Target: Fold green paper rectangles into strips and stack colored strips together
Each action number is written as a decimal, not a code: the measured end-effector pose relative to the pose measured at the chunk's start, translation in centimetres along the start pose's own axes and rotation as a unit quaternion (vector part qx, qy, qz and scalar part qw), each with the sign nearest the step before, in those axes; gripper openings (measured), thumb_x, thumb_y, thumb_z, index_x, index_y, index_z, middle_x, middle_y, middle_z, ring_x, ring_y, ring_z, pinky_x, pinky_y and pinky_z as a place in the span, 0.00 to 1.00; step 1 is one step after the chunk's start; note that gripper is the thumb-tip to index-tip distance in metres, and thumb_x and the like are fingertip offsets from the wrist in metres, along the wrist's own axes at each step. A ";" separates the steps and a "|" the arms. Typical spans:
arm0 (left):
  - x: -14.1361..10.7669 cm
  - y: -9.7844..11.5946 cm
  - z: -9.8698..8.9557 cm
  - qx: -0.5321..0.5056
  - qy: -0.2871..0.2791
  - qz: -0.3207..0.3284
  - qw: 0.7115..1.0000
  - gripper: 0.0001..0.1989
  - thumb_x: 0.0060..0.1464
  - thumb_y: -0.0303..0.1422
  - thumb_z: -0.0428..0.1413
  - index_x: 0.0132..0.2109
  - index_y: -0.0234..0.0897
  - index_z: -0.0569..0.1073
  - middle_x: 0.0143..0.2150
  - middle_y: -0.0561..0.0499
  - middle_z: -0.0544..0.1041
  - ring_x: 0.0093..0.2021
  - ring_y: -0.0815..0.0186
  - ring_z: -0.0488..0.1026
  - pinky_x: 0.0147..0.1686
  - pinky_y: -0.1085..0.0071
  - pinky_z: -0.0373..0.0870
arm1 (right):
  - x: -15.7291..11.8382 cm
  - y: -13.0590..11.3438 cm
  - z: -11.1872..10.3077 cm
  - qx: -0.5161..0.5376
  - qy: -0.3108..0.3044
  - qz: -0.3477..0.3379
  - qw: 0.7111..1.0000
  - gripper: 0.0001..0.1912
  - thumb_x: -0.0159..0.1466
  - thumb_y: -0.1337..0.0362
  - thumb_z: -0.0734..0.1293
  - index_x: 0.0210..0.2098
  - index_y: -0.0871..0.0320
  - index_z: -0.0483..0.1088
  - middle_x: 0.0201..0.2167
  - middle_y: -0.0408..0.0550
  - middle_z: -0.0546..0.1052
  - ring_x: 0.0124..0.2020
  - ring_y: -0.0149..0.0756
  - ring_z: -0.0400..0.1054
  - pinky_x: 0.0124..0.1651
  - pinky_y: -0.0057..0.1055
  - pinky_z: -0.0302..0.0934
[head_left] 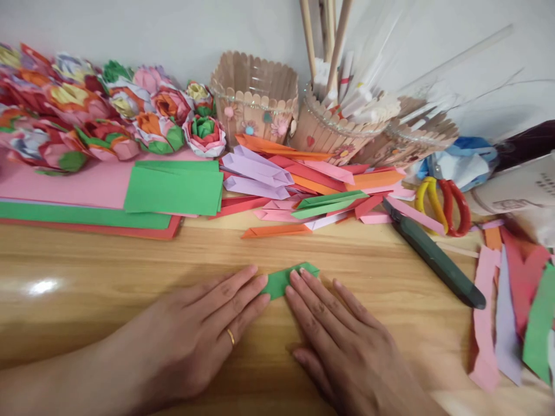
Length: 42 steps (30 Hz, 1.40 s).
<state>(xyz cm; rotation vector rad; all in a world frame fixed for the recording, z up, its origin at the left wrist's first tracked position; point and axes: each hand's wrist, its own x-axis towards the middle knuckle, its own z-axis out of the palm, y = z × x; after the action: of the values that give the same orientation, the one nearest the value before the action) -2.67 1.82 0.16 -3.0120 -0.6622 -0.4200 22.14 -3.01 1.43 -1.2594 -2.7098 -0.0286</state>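
A small folded strip of green paper [278,283] lies flat on the wooden table [108,277] between my hands. The fingertips of my left hand [208,329], which wears a gold ring, rest on the strip's left end. My right hand [342,341] presses its fingertips on the right part, near the pointed end. Both hands lie flat with their fingers stretched out. Beyond them is a heap of folded paper strips [321,179] in purple, red, orange, pink and green, including a green folded piece [329,202].
Green rectangles [173,188] lie on stacked coloured sheets [65,185] at left, below many paper flowers [113,138]. Craft-stick baskets [255,98] stand behind. To the right are a dark green cutter [437,257], red-and-yellow scissors [455,208] and paper scraps [485,323].
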 end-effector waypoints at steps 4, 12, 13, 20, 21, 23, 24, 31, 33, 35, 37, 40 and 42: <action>0.3 -0.4 -0.3 0.010 0.018 0.023 1.000 0.19 0.64 0.26 0.40 0.56 0.33 0.68 0.53 0.49 0.75 0.57 0.67 0.67 0.55 0.71 0.60 | -0.8 0.4 -0.2 -0.014 0.016 0.043 0.999 0.20 0.68 0.63 0.57 0.58 0.64 0.64 0.60 0.49 0.65 0.63 0.35 0.55 0.68 0.35 0.33; 0.4 -0.4 -0.2 0.029 0.036 0.050 0.998 0.18 0.64 0.26 0.40 0.55 0.32 0.69 0.54 0.48 0.74 0.57 0.66 0.67 0.54 0.70 0.63 | 0.1 -0.9 -0.8 -0.024 0.021 0.019 0.999 0.32 0.69 0.51 0.53 0.59 0.74 0.59 0.62 0.62 0.60 0.67 0.45 0.47 0.67 0.40 0.34; 0.2 -0.3 -0.1 0.026 0.039 0.045 0.998 0.18 0.64 0.27 0.41 0.56 0.32 0.68 0.55 0.47 0.74 0.58 0.65 0.67 0.55 0.69 0.63 | 0.7 -1.4 -0.7 -0.012 0.015 0.007 1.000 0.34 0.69 0.48 0.53 0.60 0.72 0.59 0.62 0.59 0.60 0.66 0.44 0.48 0.67 0.39 0.37; -0.5 0.4 1.1 0.022 0.042 0.014 0.999 0.19 0.64 0.29 0.43 0.59 0.33 0.66 0.57 0.44 0.72 0.60 0.61 0.65 0.57 0.64 0.63 | 1.4 -2.8 0.3 -0.006 -0.001 0.016 1.000 0.39 0.67 0.43 0.51 0.59 0.72 0.60 0.61 0.59 0.62 0.63 0.46 0.56 0.59 0.39 0.57; -0.5 0.5 1.2 0.023 0.040 0.008 0.999 0.19 0.64 0.29 0.43 0.59 0.33 0.66 0.57 0.44 0.71 0.60 0.61 0.64 0.57 0.64 0.63 | 0.9 -2.6 0.2 -0.014 0.001 0.029 0.999 0.36 0.68 0.45 0.52 0.58 0.72 0.61 0.61 0.59 0.63 0.62 0.46 0.57 0.59 0.39 0.58; -0.5 0.7 1.4 0.025 0.040 0.002 0.999 0.19 0.64 0.29 0.44 0.59 0.33 0.65 0.58 0.43 0.71 0.61 0.61 0.63 0.57 0.63 0.63 | 0.1 -2.3 -0.1 -0.020 0.012 0.042 0.999 0.30 0.69 0.50 0.53 0.58 0.70 0.62 0.60 0.57 0.64 0.62 0.45 0.57 0.59 0.39 0.58; -0.5 0.7 1.5 0.028 0.041 0.001 0.999 0.19 0.64 0.28 0.44 0.59 0.33 0.65 0.58 0.43 0.71 0.61 0.61 0.63 0.57 0.63 0.63 | -0.3 -2.1 -0.3 -0.017 0.022 0.044 0.999 0.27 0.70 0.53 0.54 0.57 0.70 0.63 0.60 0.56 0.65 0.62 0.44 0.58 0.59 0.39 0.57; 0.2 0.3 0.6 0.059 0.068 0.022 0.996 0.18 0.64 0.23 0.39 0.52 0.32 0.70 0.51 0.44 0.76 0.55 0.61 0.69 0.53 0.64 0.63 | 0.2 -0.3 -0.9 0.157 0.116 0.157 0.968 0.13 0.68 0.67 0.58 0.48 0.64 0.69 0.42 0.55 0.76 0.43 0.40 0.70 0.45 0.37 0.67; 0.7 0.2 0.3 0.061 0.072 0.037 0.995 0.18 0.65 0.23 0.37 0.49 0.32 0.70 0.49 0.46 0.77 0.53 0.61 0.70 0.52 0.65 0.62 | 0.9 0.4 -0.9 0.203 0.088 0.206 0.953 0.11 0.67 0.68 0.58 0.44 0.61 0.70 0.38 0.53 0.74 0.38 0.38 0.70 0.40 0.34 0.67; 1.1 0.0 0.0 0.059 0.066 0.050 0.995 0.18 0.65 0.22 0.37 0.48 0.32 0.71 0.48 0.48 0.78 0.52 0.63 0.70 0.52 0.66 0.61 | 1.6 1.0 -0.8 0.238 0.051 0.232 0.942 0.07 0.66 0.70 0.61 0.38 0.59 0.71 0.35 0.50 0.73 0.36 0.37 0.69 0.38 0.33 0.65; 1.3 -0.3 -0.1 0.057 0.060 0.057 0.995 0.20 0.65 0.22 0.36 0.48 0.32 0.72 0.49 0.50 0.78 0.53 0.64 0.70 0.52 0.68 0.60 | 2.3 1.4 -0.9 0.260 0.027 0.254 0.931 0.05 0.64 0.71 0.63 0.34 0.58 0.70 0.33 0.48 0.73 0.34 0.35 0.68 0.36 0.31 0.63; 1.2 -0.9 -0.2 0.061 0.031 0.093 0.993 0.19 0.66 0.23 0.37 0.50 0.34 0.72 0.51 0.50 0.77 0.53 0.65 0.69 0.51 0.69 0.61 | 3.1 1.7 -1.1 0.274 -0.004 0.290 0.917 0.06 0.63 0.71 0.64 0.30 0.58 0.68 0.30 0.45 0.73 0.31 0.33 0.66 0.32 0.28 0.59; 0.9 -1.2 -0.1 0.058 0.004 0.113 0.992 0.18 0.65 0.25 0.39 0.54 0.35 0.70 0.53 0.49 0.75 0.55 0.65 0.68 0.51 0.69 0.61 | 3.4 2.0 -1.3 0.272 -0.025 0.300 0.914 0.06 0.63 0.71 0.64 0.30 0.58 0.68 0.29 0.44 0.73 0.30 0.32 0.65 0.31 0.28 0.57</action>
<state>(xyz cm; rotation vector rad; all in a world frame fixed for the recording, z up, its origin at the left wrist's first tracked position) -2.40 3.30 0.50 -2.9262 -0.3262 -0.3692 21.63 0.76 3.08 -1.8086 -2.0107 0.7710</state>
